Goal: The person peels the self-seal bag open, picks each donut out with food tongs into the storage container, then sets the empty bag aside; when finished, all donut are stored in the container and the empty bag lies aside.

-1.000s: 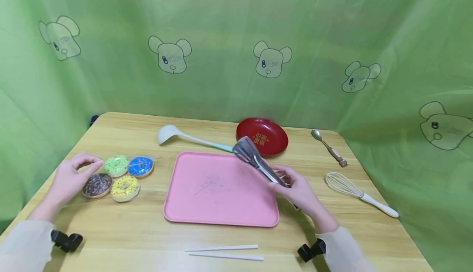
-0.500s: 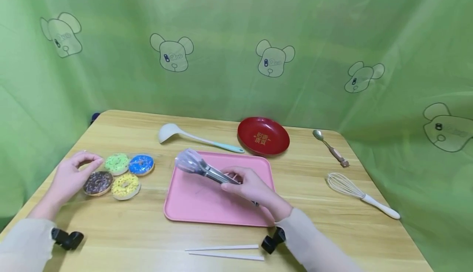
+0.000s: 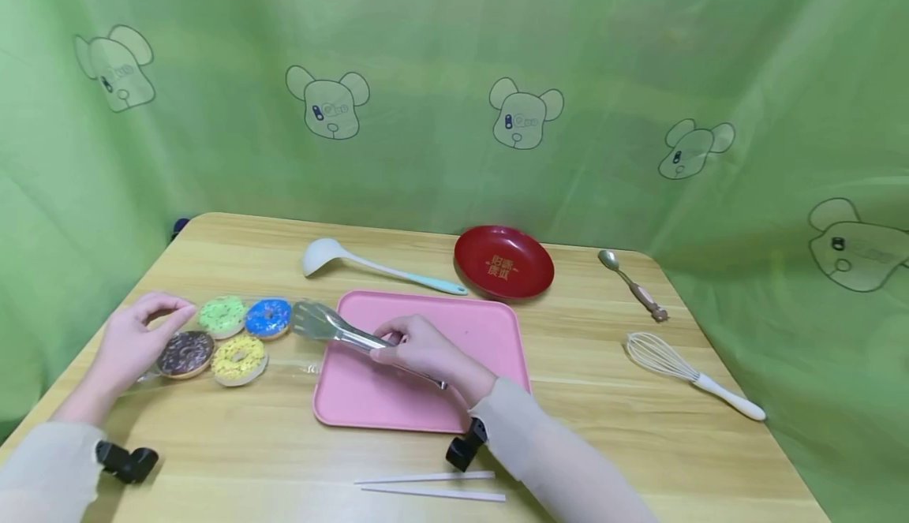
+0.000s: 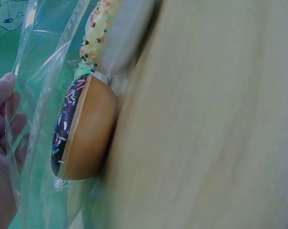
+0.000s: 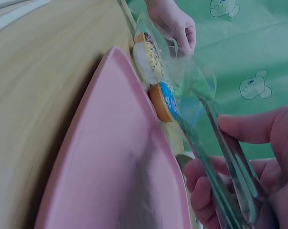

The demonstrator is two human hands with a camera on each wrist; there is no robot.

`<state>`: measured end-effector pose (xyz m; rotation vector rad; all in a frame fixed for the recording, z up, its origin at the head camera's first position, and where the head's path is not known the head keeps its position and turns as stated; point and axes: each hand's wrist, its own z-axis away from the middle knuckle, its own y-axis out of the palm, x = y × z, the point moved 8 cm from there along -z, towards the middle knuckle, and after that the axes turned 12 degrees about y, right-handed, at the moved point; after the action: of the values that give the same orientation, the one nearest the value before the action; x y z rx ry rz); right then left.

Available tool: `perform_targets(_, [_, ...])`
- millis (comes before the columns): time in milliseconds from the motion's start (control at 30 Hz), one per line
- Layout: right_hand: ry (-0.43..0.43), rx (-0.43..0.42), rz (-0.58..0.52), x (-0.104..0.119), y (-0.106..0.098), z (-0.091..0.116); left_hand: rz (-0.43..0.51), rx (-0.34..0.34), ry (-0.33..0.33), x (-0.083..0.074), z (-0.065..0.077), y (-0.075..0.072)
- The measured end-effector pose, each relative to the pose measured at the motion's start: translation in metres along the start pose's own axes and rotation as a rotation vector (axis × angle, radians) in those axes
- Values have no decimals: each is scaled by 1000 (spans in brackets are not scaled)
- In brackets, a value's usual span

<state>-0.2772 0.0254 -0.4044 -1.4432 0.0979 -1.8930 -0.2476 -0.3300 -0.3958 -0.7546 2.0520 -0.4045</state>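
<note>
My left hand (image 3: 138, 341) pinches the edge of a clear plastic bag (image 4: 38, 102) at the table's left. Inside the bag lie a chocolate donut (image 3: 185, 354), a yellow donut (image 3: 239, 360), a green donut (image 3: 222, 316) and a blue donut (image 3: 267, 318), all with sprinkles. My right hand (image 3: 426, 352) grips metal tongs (image 3: 358, 339) over the pink tray (image 3: 426, 405). The tongs' ends are spread apart in the right wrist view, beside the blue donut (image 5: 164, 101) at the bag's mouth, with nothing between them.
Behind the tray lie a white ladle (image 3: 323, 255) with a mint handle and a red plate (image 3: 500, 251). A spoon (image 3: 634, 286) and a whisk (image 3: 692, 373) lie to the right. White chopsticks (image 3: 433, 494) lie in front, and a green curtain (image 3: 426, 176) hangs behind the table.
My right hand has carried the tongs leftward across the tray, from its right edge to beside the blue donut. My left hand has stayed at the bag.
</note>
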Motion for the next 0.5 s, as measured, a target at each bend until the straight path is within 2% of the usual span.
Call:
perform_targets(233, [93,37,-29,2,18,-9,-13,-24,19,0,2,0])
perform_targets(500, [149,68,-63,3,26,-17,-12,-16,-34,4,4,2])
